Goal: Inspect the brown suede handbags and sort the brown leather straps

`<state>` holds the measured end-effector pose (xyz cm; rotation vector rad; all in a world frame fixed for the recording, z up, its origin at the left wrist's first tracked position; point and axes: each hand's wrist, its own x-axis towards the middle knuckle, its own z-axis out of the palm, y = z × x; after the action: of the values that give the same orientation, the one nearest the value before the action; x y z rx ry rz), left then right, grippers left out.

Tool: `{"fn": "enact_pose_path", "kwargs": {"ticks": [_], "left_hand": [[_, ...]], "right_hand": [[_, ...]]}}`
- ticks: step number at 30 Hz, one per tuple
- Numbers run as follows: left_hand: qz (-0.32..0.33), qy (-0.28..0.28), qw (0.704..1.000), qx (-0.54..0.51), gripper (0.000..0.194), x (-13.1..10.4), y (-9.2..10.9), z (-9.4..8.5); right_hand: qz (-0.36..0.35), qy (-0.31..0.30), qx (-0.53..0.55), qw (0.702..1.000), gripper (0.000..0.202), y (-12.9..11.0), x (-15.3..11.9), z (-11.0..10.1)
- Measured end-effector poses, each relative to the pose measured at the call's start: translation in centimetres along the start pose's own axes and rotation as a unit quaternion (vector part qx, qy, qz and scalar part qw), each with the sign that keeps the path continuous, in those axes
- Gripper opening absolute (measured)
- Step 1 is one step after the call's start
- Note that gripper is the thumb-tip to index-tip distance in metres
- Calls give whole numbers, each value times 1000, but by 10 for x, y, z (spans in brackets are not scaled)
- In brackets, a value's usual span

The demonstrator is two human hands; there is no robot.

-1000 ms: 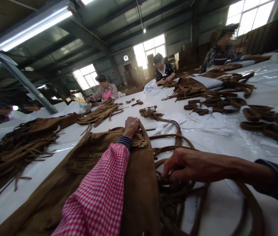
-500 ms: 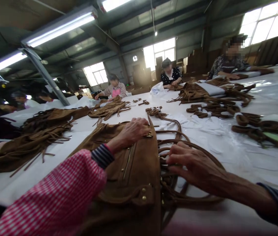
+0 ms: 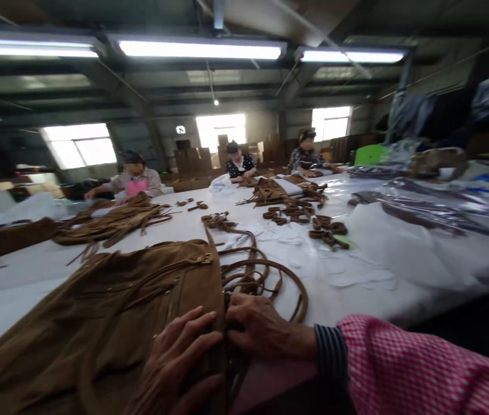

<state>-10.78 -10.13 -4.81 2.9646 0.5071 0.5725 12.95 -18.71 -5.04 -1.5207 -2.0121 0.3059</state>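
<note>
A brown suede-like handbag lies flat on the table in front of me, with a long handle looped across it and a gold buckle near its far corner. My left hand rests on the bag near its right edge, fingers spread and flat. At that same edge my right hand is closed, its fingers curled against the bag's border; the fingertips are hidden in shadow. Several more brown straps loop out to the right from beneath or beside the bag.
White table with stacked brown bags at left and more bags at the far side. Bundled straps lie beyond scattered white paper pieces. Plastic-wrapped items are at right. Several people work across the table.
The view has swung right. My left hand has come from the far buckle to the near part of the bag. My right hand has moved from the straps to the bag's edge.
</note>
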Motion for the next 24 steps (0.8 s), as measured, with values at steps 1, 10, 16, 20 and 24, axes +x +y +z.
{"fn": "enact_pose_path", "kwargs": {"ticks": [1,10,16,20,24], "left_hand": [[27,14,1000,7,57,-1,-13,8],[61,41,997,25,50,-8,-22,16],[-47,-61,995,-61,32,-5,32,-17],[-57,-73,991,-97,29,0,40,-20],[-48,-70,989,-124,37,1,49,-37]], "right_hand": [[-7,-4,-40,999,10,1,2,0],[-98,-82,-250,960,7,5,1,-20],[-47,-57,-237,969,26,31,23,-19],[-4,-36,-213,976,22,46,38,-12],[-5,-7,-117,993,21,40,29,-20]]}}
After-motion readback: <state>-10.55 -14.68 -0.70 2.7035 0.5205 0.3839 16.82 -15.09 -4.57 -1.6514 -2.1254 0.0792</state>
